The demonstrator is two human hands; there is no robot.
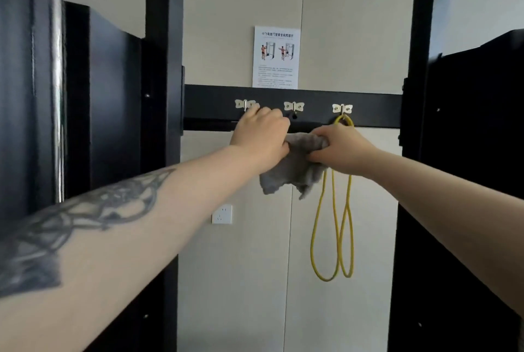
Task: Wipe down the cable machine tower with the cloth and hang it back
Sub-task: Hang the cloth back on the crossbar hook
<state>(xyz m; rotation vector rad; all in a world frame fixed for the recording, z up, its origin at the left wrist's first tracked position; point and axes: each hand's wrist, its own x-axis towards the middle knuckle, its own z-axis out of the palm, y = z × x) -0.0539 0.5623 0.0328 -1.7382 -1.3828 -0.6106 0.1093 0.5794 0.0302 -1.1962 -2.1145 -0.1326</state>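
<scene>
Both hands, left (259,136) and right (340,150), grip the bunched cloth (295,170) below the hooks (294,106); hanging seems underway, needing an edge looped over one.

Soft, even daylight fills the frame, brightest on the pale cream wall panels (354,39) at twelve o'clock. The black steel machine uprights (158,68) at nine and three o'clock sink into near-featureless shadow. A thin glare streak runs down the chrome guide rod (58,82) at ten o'clock. Wide-angle bending curves the edges; the tattooed forearm (85,238) at eight o'clock is soft, and the poster's small print is unreadable.
</scene>
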